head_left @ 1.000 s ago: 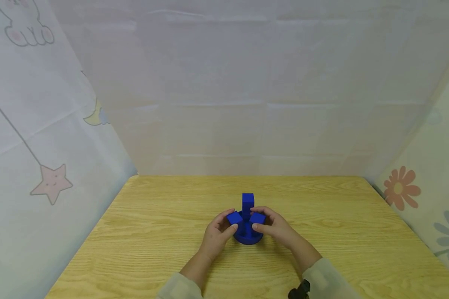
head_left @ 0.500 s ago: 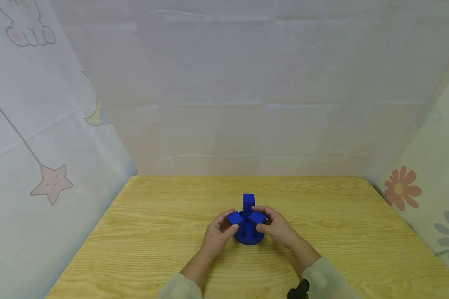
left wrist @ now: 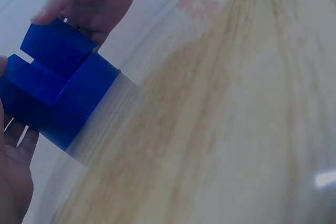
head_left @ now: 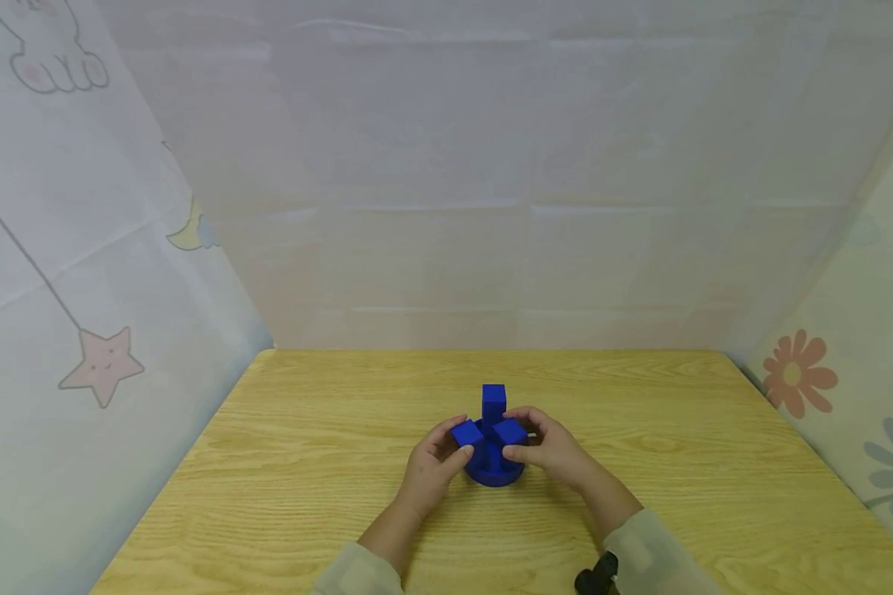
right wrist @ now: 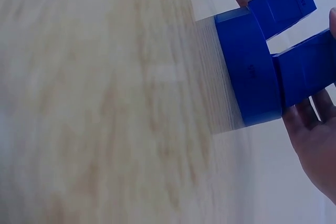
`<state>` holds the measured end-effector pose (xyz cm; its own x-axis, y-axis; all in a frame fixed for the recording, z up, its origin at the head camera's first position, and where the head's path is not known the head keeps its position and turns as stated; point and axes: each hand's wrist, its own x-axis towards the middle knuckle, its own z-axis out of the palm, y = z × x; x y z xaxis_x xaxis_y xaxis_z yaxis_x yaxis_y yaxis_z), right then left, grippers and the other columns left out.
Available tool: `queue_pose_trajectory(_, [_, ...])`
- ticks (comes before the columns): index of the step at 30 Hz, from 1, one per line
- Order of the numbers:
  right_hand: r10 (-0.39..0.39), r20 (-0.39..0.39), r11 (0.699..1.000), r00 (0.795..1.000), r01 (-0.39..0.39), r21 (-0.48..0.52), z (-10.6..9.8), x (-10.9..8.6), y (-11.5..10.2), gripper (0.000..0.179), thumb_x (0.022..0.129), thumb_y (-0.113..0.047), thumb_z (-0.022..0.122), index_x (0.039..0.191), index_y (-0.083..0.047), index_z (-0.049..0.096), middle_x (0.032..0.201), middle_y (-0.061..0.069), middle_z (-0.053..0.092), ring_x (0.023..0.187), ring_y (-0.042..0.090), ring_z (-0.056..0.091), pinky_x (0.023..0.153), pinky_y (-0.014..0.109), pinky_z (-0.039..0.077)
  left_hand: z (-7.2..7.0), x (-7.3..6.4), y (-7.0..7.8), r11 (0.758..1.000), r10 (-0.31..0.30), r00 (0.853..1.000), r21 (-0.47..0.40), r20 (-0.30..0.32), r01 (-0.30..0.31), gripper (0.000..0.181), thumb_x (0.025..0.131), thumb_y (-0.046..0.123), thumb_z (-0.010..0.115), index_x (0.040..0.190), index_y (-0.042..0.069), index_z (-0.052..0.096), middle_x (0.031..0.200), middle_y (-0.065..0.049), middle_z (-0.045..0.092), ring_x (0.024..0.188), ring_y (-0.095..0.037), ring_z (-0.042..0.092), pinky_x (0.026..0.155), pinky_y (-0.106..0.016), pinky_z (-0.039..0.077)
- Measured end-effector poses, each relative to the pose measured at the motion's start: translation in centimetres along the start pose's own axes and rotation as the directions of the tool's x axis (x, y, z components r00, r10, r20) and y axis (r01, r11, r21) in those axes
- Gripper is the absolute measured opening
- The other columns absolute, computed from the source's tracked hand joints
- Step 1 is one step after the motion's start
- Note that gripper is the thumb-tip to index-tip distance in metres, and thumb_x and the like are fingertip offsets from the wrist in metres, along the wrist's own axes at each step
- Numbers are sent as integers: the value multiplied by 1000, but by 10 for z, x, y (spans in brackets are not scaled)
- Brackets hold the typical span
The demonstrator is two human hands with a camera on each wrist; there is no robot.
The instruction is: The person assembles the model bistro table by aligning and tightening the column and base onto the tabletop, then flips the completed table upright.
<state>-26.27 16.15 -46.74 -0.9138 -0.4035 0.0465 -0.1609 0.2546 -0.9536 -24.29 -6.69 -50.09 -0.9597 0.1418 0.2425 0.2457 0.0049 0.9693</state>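
A blue round base (head_left: 494, 478) stands on the wooden table, carrying three upright blocks with square tops. My left hand (head_left: 427, 475) grips the left block (head_left: 467, 433), thumb at its near side and fingers behind. Opposite it, my right hand (head_left: 563, 457) holds the right block (head_left: 510, 431) between thumb and fingers. The rear block (head_left: 494, 398) rises taller in the head view, close to the right fingertips. Seen from the right wrist, small marks show on the side of the base (right wrist: 249, 69). In the left wrist view, the blocks stand apart with a gap between them.
The wooden table (head_left: 305, 463) reaches back to a pale cloth backdrop (head_left: 432, 207). Printed cloths hang at both sides, with a star (head_left: 102, 364) on the left and a flower (head_left: 798, 373) on the right. A small black object (head_left: 597, 575) sits by the right cuff.
The right thumb drew slightly off the right block, then came back against it. That block sits marginally farther inward. The left hand has stayed in place.
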Motion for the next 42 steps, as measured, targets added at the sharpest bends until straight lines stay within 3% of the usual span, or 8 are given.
queue_pose_trajectory(6, [10, -83, 999, 997, -13, -34, 4, 3, 1, 55, 86, -25, 77, 131, -8, 53, 124, 14, 59, 108, 23, 57, 92, 34, 50, 0, 0, 0, 1000, 11, 1000, 2, 4, -11, 45, 91, 8, 67, 135, 6, 56, 136, -18, 58, 125, -32, 57, 104, -33, 48])
queue_pose_trajectory(12, [-6, -88, 999, 996, 3, -37, 3, 2, 2, 53, 88, -24, 74, 133, -9, 54, 125, 15, 59, 113, 26, 56, 95, 40, 52, 0, 2, -1, 1000, 5, 1000, 4, 10, -5, 46, 91, 8, 67, 136, 2, 55, 136, -19, 59, 125, -33, 57, 105, -34, 48])
queue_pose_trajectory(21, [15, -143, 999, 990, -20, -36, 3, 2, 4, 46, 87, -21, 75, 127, -10, 56, 116, 11, 61, 106, 22, 58, 92, 34, 50, -1, 1, -2, 1000, 1, 1000, 7, 3, -1, 46, 91, 6, 67, 136, 3, 55, 134, -18, 60, 124, -31, 58, 104, -33, 48])
queue_pose_trajectory(30, [43, -251, 991, 967, -73, -110, 8, 3, -1, 44, 82, -24, 80, 120, -13, 61, 97, 6, 55, 89, 18, 51, 74, 29, 45, 0, 0, -1, 1000, 9, 1000, -3, 11, -9, 47, 91, 8, 66, 136, 1, 54, 135, -19, 59, 125, -33, 57, 105, -34, 48])
queue_pose_trajectory(37, [60, -254, 992, 965, -86, -90, 9, 5, -1, 52, 80, -22, 82, 127, -12, 61, 88, 4, 47, 82, 18, 45, 67, 28, 40, 0, -1, 0, 1000, 8, 1000, -4, 17, -7, 46, 92, 9, 66, 136, 5, 55, 136, -19, 58, 126, -33, 56, 105, -34, 48])
queue_pose_trajectory(42, [65, -216, 992, 974, -86, -93, 8, 7, 3, 55, 81, -23, 81, 130, -10, 60, 90, 4, 48, 84, 18, 45, 69, 28, 41, 0, -1, 0, 1000, 9, 1000, -1, 12, -9, 47, 92, 8, 66, 136, 2, 54, 135, -19, 59, 125, -32, 57, 104, -33, 48])
